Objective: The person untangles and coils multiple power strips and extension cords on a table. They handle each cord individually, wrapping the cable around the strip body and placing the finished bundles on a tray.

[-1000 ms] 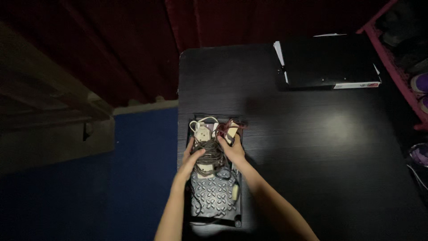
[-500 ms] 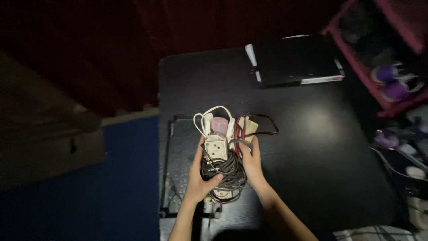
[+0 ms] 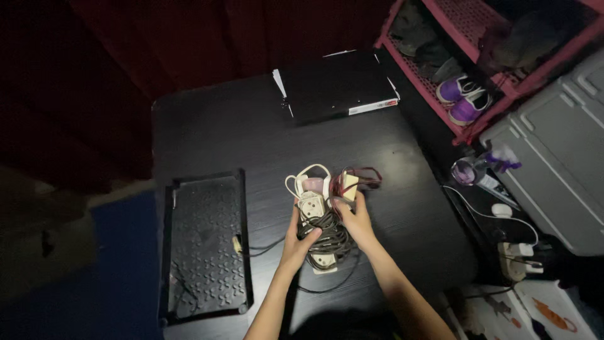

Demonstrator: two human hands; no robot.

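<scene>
A: What do the two hands hold?

B: Both hold one bundle (image 3: 321, 223) of cables and a cream power strip, just below the centre of the frame, over the black table (image 3: 251, 132). The left hand (image 3: 297, 239) grips the left side of the bundle, fingers curled around it, thumb lying on the dark coiled cord. The right hand (image 3: 355, 220) closes on the right side, fingers bent narrow around the cord, fingertips near a small cream block with a red wire (image 3: 358, 176).

A: Is the bundle resting on the table?

B: I cannot tell if it touches the surface. A white cable loop (image 3: 308, 173) sticks out at its top.

A: And containers?

B: A black tray (image 3: 204, 208) with a raised pattern lies at the left of the hands, well apart from the bundle. Inside it I see only a small pale piece (image 3: 237, 244) at its right edge. A thin dark cable runs from there toward the bundle.

A: Anything else?

B: A black folder (image 3: 336, 85) lies at the top of the table. A pink rack (image 3: 453, 69) in the upper right holds purple shoes (image 3: 465, 97).
</scene>
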